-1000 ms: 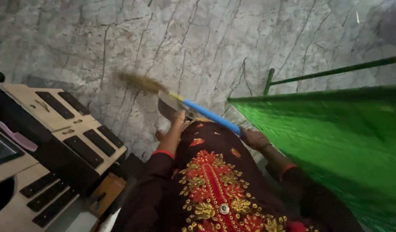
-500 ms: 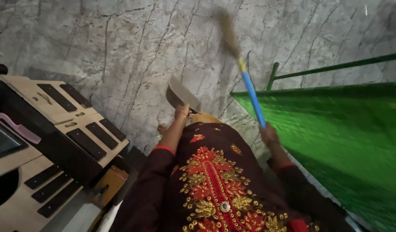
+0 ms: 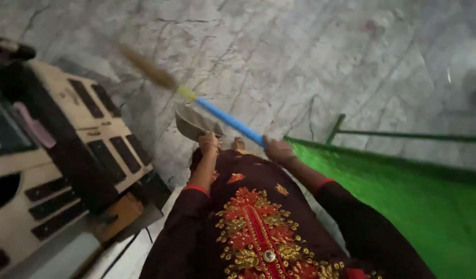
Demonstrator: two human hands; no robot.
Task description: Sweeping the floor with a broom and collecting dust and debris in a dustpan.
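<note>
Both hands stay busy — right hand (image 3: 277, 151) gripping the broom (image 3: 217, 114), now swung leftward over the dustpan (image 3: 193, 124) clasped by the left hand (image 3: 208, 142).

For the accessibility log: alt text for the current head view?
Seen from above, a person's right hand grips a blue-handled broom angled left over a marble floor, while the left hand holds a grey dustpan. Beige cabinet left, green fabric right.

Broom (image 3: 217, 114) in right grip (image 3: 277, 151), shaft running up-left, bristles well left & beyond, over floor (image 3: 310, 62). Dustpan (image 3: 194, 124) in left grip (image 3: 208, 142), just beyond it, under shaft. Cabinet (image 3: 67, 150) well left of left grip. Netted frame (image 3: 403, 191) right of right grip.
</note>
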